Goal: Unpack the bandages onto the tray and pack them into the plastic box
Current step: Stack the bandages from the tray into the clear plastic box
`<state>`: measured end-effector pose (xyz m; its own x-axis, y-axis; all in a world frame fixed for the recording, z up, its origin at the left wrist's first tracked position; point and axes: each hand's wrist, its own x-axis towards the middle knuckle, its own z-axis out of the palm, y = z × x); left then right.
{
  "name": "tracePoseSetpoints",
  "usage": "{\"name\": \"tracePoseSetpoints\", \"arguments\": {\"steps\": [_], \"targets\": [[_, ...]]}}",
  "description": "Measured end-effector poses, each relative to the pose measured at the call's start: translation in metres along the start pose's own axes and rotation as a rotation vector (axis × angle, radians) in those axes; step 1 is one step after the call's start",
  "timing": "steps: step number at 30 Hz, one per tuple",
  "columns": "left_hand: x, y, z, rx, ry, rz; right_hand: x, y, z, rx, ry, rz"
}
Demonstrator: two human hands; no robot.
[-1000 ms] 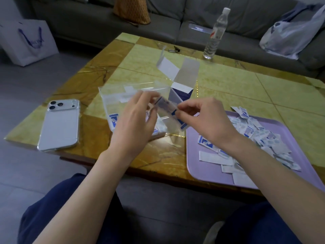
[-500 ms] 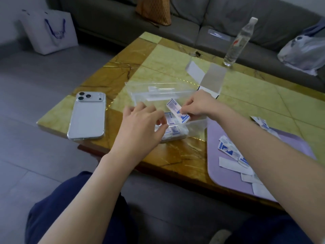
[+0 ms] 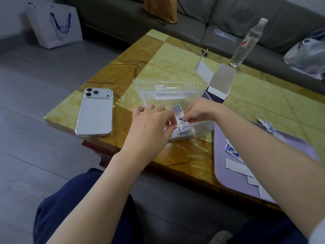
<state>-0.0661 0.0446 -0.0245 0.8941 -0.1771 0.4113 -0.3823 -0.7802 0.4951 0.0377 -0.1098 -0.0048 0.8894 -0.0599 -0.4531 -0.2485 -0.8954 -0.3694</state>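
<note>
**Bandage halfway into the box**

Standing next to the worktop (image 3: 175,62) watching this. The right hand (image 3: 198,110) pinches one bandage (image 3: 179,114) by its lower end, right over the near wall of the clear box (image 3: 158,92). The bandage stands almost upright with its long axis tipped a bit, top end leaning away to the left and bottom end already dipping below the rim. The left hand (image 3: 151,124) sits just beside it with its fingers curled at the same rim. The fingertips meet the bandage's near edge, but I can't tell if they're pinching it or only steadying the box.

So the next move looks like basically straight down: let it drop flat onto the few packed ones (image 3: 182,129) on the box floor. Both hands are right there, and the right one has the real hold.

The lid stands open at the back, out of the way. The rest of the pile (image 3: 232,152) lies on the purple tray (image 3: 228,173) to the right, under the right forearm, so that's the nearer arm for the next pick. An open carton (image 3: 219,85) stands just behind the box, with a phone (image 3: 95,111) to the left and a bottle (image 3: 246,44) at the far edge. Nothing's really blocking.
</note>
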Motion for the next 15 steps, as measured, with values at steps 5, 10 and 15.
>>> {"name": "tracePoseSetpoints", "arguments": {"steps": [5,10,15], "targets": [[-0.0006,-0.0006,-0.0002,-0.018,-0.007,-0.008,-0.0011,-0.0007,-0.0038,0.014,-0.052,-0.014],[0.0006,-0.0026,-0.0009,-0.044,-0.016,-0.022,0.0012,0.0031,-0.0013,-0.043,-0.039,-0.057],[0.0012,-0.0022,-0.0007,-0.044,-0.010,-0.025,0.0052,0.0062,0.0017,-0.122,-0.002,-0.070]]}}
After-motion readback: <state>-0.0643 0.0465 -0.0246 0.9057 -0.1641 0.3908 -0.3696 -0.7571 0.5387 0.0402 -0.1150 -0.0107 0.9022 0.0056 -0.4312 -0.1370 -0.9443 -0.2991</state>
